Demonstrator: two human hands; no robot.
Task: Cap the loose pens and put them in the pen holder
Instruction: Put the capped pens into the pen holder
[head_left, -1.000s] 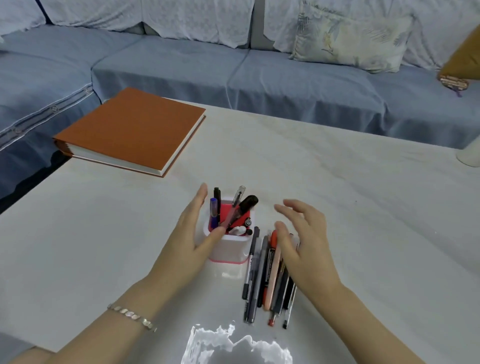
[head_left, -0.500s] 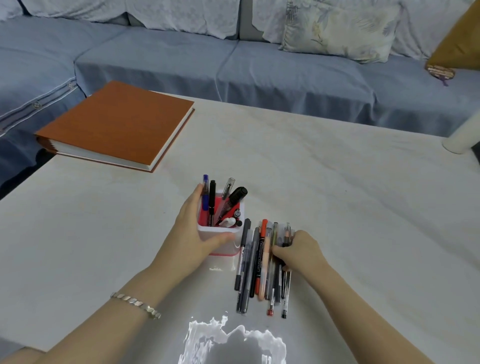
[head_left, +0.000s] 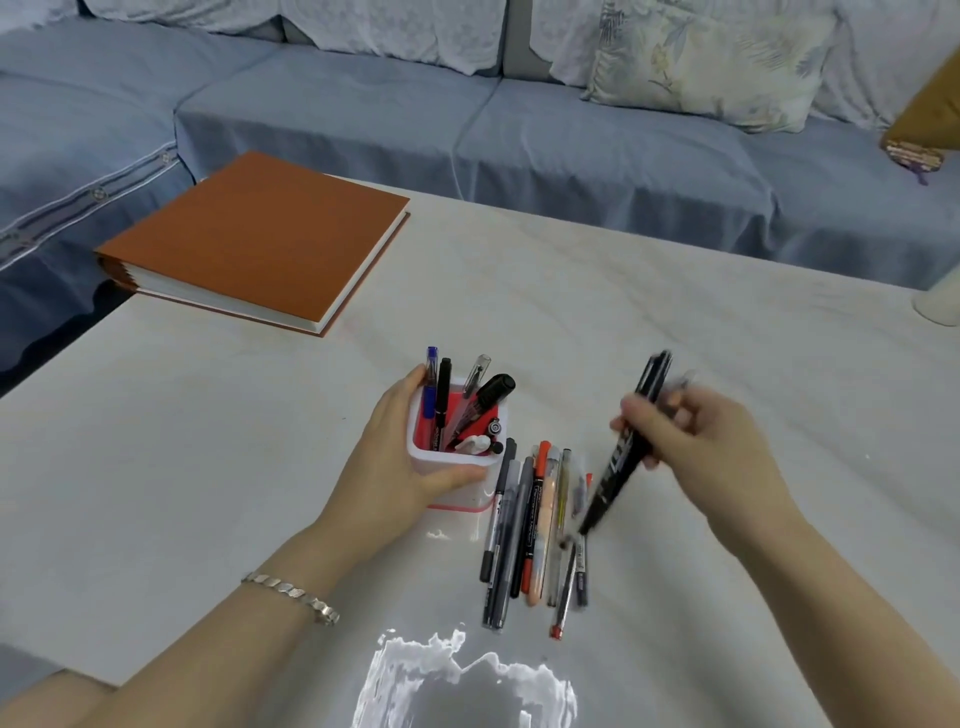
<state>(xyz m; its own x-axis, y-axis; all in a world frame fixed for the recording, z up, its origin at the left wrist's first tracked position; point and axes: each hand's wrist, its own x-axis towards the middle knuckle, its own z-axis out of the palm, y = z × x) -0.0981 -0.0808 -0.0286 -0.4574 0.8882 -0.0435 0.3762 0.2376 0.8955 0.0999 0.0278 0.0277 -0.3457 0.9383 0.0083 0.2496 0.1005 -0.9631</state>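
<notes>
A white and pink pen holder (head_left: 451, 465) stands on the table with several pens upright in it. My left hand (head_left: 395, 462) grips its left side, thumb across the front. Just right of the holder lies a row of several loose pens (head_left: 530, 530), side by side. My right hand (head_left: 696, 441) is raised above the table to the right of that row and holds a black marker (head_left: 623, 457), tilted, its lower end over the row. A second thin pen seems to be in the same grip, but motion blur hides it.
An orange hardcover book (head_left: 260, 239) lies at the table's far left corner. A white object (head_left: 940, 306) stands at the right edge. A blue sofa (head_left: 519, 124) with cushions runs behind the table. Glare marks the table's near edge.
My right hand has lifted off the row of loose pens, bringing the black marker up and to the right. My left hand has closed round the holder and stayed there.
</notes>
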